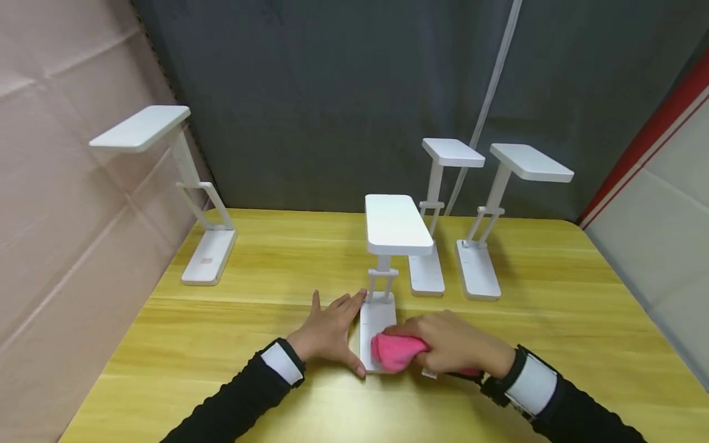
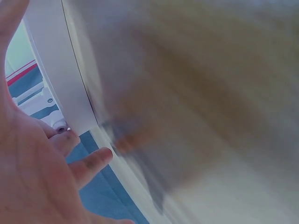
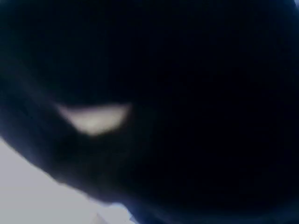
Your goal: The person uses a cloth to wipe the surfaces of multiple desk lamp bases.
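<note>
In the head view a white folding stand [image 1: 397,223], like a small desk lamp with a flat slab top, stands upright at the middle of the table. My left hand [image 1: 330,332] lies along the left side of its base [image 1: 377,315], fingers spread, thumb at the near corner. The left wrist view shows fingertips of the left hand [image 2: 37,154] touching the white base [image 2: 58,60]. With my right hand [image 1: 456,343] I grip a bunched pink cloth [image 1: 396,352] against the near part of the base. Dark material blocks most of the right wrist view.
Another white stand [image 1: 209,255] is at the table's back left. Two more, a nearer-centre stand [image 1: 426,271] and a right-hand stand [image 1: 479,271], are behind my right hand. A dark curtain [image 1: 321,111] hangs behind the wooden table [image 1: 266,258], with a pale wall sheet [image 1: 72,203] at left.
</note>
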